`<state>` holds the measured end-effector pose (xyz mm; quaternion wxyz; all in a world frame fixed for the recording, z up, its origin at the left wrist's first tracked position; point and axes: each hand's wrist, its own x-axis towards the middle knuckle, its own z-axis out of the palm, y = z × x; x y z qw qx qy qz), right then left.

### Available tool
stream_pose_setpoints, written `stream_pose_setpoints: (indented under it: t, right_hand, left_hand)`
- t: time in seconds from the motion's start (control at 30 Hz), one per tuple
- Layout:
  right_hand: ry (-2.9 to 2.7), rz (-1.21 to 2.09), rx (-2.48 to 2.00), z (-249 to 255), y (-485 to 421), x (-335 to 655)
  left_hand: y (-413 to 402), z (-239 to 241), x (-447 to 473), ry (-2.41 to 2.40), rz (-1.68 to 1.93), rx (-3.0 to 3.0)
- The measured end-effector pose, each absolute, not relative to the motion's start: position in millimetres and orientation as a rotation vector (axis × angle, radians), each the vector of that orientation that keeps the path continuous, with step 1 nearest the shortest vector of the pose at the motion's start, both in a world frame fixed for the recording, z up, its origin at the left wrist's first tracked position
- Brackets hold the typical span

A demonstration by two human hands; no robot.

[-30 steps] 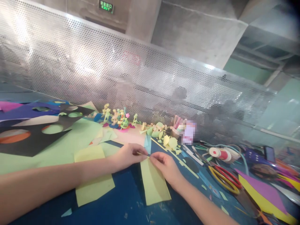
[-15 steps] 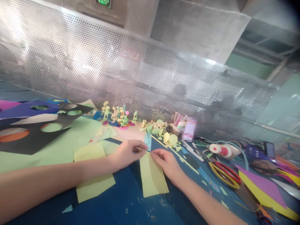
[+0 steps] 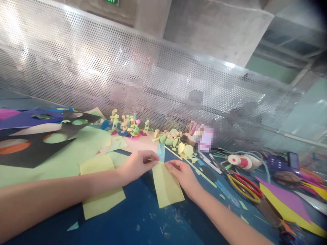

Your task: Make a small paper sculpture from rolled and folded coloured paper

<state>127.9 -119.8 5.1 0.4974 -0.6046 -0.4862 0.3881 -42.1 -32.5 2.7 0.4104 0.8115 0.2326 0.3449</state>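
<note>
So both hands were on the same pale yellow paper (image 3: 168, 187), its top edge up at the fingertips and the rest sloping down on the near side of them. The left hand (image 3: 139, 166) had thumb and index finger clamped on that thin top edge, and the right hand (image 3: 183, 174) was pinched onto the upper right corner, the two sets of fingers close but not touching. A second yellow sheet (image 3: 103, 206) lay left of the fingers, partly under the left forearm (image 3: 58, 195), on a blue tabletop (image 3: 114, 228). Past the fingers, a bit left: a bunch of little paper figures (image 3: 127, 125); a bit right, some pale discs (image 3: 188, 151). Off to the right of the fingers were red-and-yellow-handled scissors (image 3: 245, 186) plus a red-and-white spool (image 3: 241, 162). A black sheet (image 3: 28, 158) with round holes was well left of the fingers.
</note>
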Motion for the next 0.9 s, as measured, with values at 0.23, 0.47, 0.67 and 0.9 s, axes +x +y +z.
stream_pose_setpoints:
  t: [0.23,0.47,0.67,0.9]
  right_hand:
    - [-1.15,0.974,-1.409,5.8,-120.9,127.5]
    - [-1.117,0.991,-1.376,6.2,-121.2,127.0]
    - [-1.15,0.979,-1.382,6.1,-120.7,127.4]
    - [-1.198,0.947,-1.375,6.6,-121.4,127.3]
  left_hand:
    - [-33.0,4.7,-41.5,0.573,0.851,1.993]
    - [-30.6,6.4,-41.7,0.627,0.811,2.0]
    - [-30.6,2.4,-42.0,0.599,0.861,2.063]
    - [-31.7,6.4,-41.8,0.603,0.853,1.984]
